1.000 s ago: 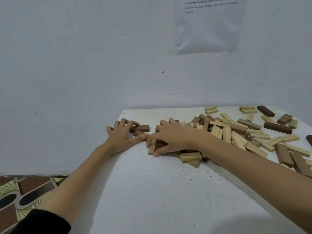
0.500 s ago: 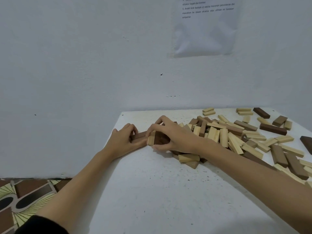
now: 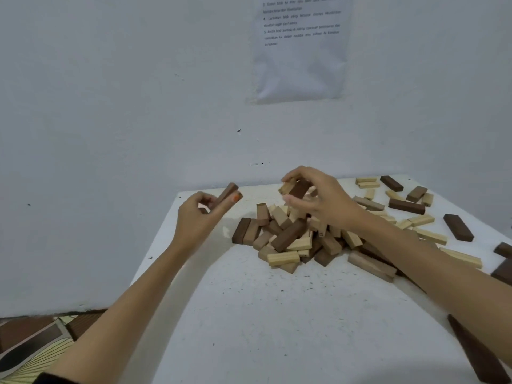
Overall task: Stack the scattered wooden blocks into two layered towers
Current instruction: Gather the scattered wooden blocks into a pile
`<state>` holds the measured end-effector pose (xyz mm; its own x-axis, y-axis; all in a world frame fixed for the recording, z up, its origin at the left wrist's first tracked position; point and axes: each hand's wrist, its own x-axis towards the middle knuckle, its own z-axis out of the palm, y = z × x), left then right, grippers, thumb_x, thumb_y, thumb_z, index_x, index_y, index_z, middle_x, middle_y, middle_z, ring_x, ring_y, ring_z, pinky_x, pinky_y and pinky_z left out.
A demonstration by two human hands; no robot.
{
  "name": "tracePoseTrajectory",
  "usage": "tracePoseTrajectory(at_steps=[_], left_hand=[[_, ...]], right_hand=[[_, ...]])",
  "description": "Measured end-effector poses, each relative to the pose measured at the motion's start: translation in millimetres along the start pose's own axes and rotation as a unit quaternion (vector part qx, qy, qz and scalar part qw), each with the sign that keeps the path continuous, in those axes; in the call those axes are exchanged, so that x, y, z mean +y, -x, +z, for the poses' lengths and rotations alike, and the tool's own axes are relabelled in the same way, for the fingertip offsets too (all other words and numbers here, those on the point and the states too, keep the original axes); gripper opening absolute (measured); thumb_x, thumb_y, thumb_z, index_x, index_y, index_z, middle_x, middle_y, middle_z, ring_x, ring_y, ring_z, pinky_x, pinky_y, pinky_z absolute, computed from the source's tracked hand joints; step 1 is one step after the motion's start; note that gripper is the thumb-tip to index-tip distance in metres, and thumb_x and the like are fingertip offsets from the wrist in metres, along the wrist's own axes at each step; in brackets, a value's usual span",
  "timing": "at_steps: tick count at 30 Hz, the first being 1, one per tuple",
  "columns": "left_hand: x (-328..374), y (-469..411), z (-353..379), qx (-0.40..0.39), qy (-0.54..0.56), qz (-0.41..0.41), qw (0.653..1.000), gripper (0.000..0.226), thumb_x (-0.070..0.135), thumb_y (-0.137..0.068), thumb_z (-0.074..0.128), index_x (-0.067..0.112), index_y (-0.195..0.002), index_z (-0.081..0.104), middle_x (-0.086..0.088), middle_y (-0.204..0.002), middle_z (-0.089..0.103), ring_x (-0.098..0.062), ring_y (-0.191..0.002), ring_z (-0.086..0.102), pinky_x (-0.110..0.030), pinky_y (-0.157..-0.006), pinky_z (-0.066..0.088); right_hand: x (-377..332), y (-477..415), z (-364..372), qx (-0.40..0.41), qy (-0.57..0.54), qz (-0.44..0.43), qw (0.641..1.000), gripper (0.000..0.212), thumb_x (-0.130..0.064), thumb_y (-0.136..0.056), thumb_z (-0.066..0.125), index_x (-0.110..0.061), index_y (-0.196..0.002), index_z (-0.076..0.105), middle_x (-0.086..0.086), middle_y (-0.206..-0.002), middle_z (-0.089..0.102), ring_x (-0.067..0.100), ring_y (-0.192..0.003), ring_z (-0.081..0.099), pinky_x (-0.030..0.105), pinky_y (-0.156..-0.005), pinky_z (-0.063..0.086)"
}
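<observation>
A heap of light and dark wooden blocks (image 3: 288,236) lies on the white table (image 3: 263,314), with more blocks scattered to the right (image 3: 406,206). Raised above the table's left part, my left hand (image 3: 202,217) grips a brown block (image 3: 227,192) that points up and to the right. My right hand (image 3: 318,200) hovers over the heap and holds a dark block (image 3: 300,187) together with a light block (image 3: 285,187) between fingers and thumb.
The table stands against a white wall with a printed sheet (image 3: 300,48) on it. A patterned floor (image 3: 30,345) shows beyond the table's left edge. One dark block (image 3: 476,353) lies at the near right edge.
Both hands have risen off the table, each carrying blocks picked from the left side of the heap. The camera has tilted down a little.
</observation>
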<state>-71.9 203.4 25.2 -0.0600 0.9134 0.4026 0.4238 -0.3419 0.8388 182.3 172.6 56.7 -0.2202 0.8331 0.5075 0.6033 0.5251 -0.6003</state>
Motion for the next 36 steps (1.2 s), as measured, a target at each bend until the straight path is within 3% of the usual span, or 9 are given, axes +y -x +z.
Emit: tracePoseTrajectory(at_steps=[3, 7, 10, 13, 17, 21, 26, 32, 36], left_hand=[[29, 1, 31, -0.033, 0.028, 0.013, 0.999, 0.05, 0.059, -0.067, 0.074, 0.014, -0.085, 0.065, 0.009, -0.079, 0.057, -0.003, -0.057, 0.043, -0.009, -0.053, 0.035], [52, 9, 81, -0.068, -0.021, 0.045, 0.996, 0.047, 0.062, -0.064, 0.076, 0.023, -0.083, 0.061, 0.009, -0.084, 0.06, -0.004, -0.069, 0.054, -0.02, -0.059, 0.039], [53, 14, 107, -0.097, -0.056, 0.078, 0.991, 0.044, 0.061, -0.064, 0.076, 0.025, -0.082, 0.06, 0.008, -0.088, 0.057, 0.0, -0.078, 0.055, -0.016, -0.063, 0.039], [48, 16, 119, -0.099, -0.069, 0.097, 0.988, 0.038, 0.062, -0.066, 0.074, 0.032, -0.085, 0.062, 0.012, -0.093, 0.056, 0.0, -0.088, 0.051, -0.026, -0.079, 0.041], [47, 15, 120, -0.115, -0.154, 0.111, 0.975, 0.04, 0.066, -0.074, 0.064, 0.037, -0.102, 0.064, 0.017, -0.108, 0.057, -0.004, -0.106, 0.046, -0.031, -0.087, 0.023], [51, 18, 113, -0.194, -0.19, 0.128, 0.954, 0.056, 0.073, -0.079, 0.045, 0.037, -0.121, 0.056, 0.015, -0.118, 0.059, -0.004, -0.117, 0.047, -0.028, -0.09, 0.015], [57, 18, 108, -0.207, -0.235, 0.134, 0.94, 0.078, 0.073, -0.079, 0.026, 0.03, -0.144, 0.037, 0.003, -0.155, 0.03, -0.008, -0.144, 0.018, -0.036, -0.114, -0.001], [91, 50, 118, -0.202, -0.235, 0.278, 0.909, 0.07, 0.065, -0.081, 0.031, 0.027, -0.137, 0.047, 0.007, -0.144, 0.044, -0.01, -0.133, 0.035, -0.028, -0.108, 0.016], [110, 91, 137, -0.247, -0.182, 0.304, 0.902, 0.066, 0.067, -0.08, 0.033, 0.026, -0.128, 0.053, 0.011, -0.127, 0.055, -0.008, -0.121, 0.045, -0.024, -0.097, 0.03]], right_hand=[[15, 10, -18, 0.02, -0.004, 0.042, 0.999, 0.026, -0.023, -0.089, 0.069, -0.02, -0.113, 0.062, -0.004, -0.105, 0.065, 0.001, -0.086, 0.059, 0.008, -0.072, 0.043], [37, 27, -30, 0.021, 0.013, 0.085, 0.996, 0.025, -0.025, -0.089, 0.068, -0.022, -0.113, 0.063, -0.007, -0.106, 0.067, 0.004, -0.088, 0.062, 0.016, -0.073, 0.046], [50, 37, -34, 0.027, 0.032, 0.112, 0.993, 0.024, -0.026, -0.09, 0.067, -0.026, -0.114, 0.062, -0.009, -0.103, 0.067, 0.004, -0.089, 0.061, 0.025, -0.075, 0.047], [58, 45, -36, 0.013, 0.05, 0.13, 0.99, 0.031, -0.027, -0.092, 0.063, -0.024, -0.123, 0.062, -0.004, -0.109, 0.068, 0.011, -0.097, 0.061, 0.034, -0.089, 0.049], [62, 49, -35, -0.031, 0.01, 0.165, 0.986, 0.041, -0.034, -0.098, 0.052, -0.027, -0.139, 0.051, -0.007, -0.139, 0.052, 0.011, -0.132, 0.043, 0.029, -0.107, 0.032], [61, 50, -32, -0.081, 0.059, 0.187, 0.977, 0.048, -0.046, -0.102, 0.032, -0.035, -0.149, 0.032, -0.008, -0.16, 0.019, 0.016, -0.15, 0.006, 0.052, -0.12, 0.005], [45, 54, -44, -0.047, 0.029, 0.164, 0.985, 0.048, -0.038, -0.105, 0.028, -0.025, -0.151, 0.032, -0.003, -0.159, 0.024, 0.012, -0.148, 0.014, 0.033, -0.12, 0.009], [21, 81, -83, -0.019, 0.032, 0.166, 0.985, 0.042, -0.039, -0.103, 0.035, -0.021, -0.136, 0.052, -0.006, -0.133, 0.055, 0.003, -0.119, 0.048, 0.014, -0.098, 0.036], [17, 122, -119, -0.021, 0.038, 0.195, 0.98, 0.036, -0.038, -0.102, 0.039, -0.023, -0.127, 0.06, -0.018, -0.121, 0.059, -0.01, -0.111, 0.05, 0.01, -0.09, 0.039]])
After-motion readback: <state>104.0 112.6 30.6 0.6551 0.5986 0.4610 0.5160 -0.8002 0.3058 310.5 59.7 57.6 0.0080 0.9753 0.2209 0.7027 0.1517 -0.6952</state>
